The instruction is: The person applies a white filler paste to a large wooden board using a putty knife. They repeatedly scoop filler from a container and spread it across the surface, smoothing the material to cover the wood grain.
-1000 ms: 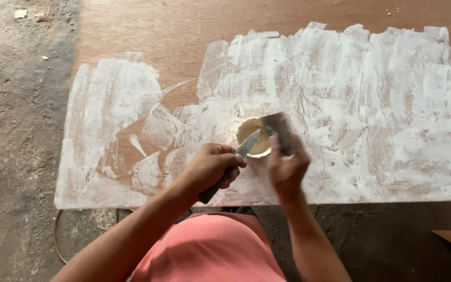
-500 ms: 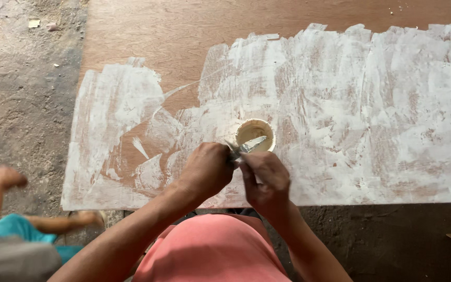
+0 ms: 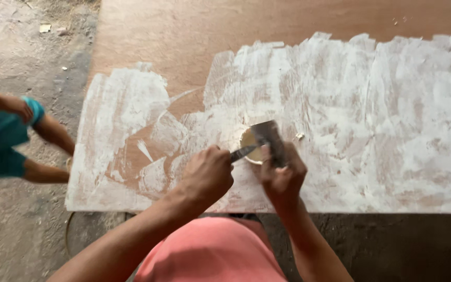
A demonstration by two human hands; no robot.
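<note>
My left hand (image 3: pixel 207 175) grips narrow putty knife (image 3: pixel 242 153), right hand (image 3: pixel 283 175) grips wide scraper (image 3: pixel 268 138), both over small putty cup (image 3: pixel 249 142). Board (image 3: pixel 340 115) beyond hands mostly coated white; far strip bare.

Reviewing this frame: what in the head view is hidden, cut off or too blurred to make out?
- Small round container: contents hidden by the wide scraper blade and the narrow blade.
- Narrow blade's handle: buried in the left hand.
- Scraper's handle: covered by the right hand.
- Brown board: far and right ends cut off by the frame.
- Second person: cropped by the left edge, blurred.
</note>
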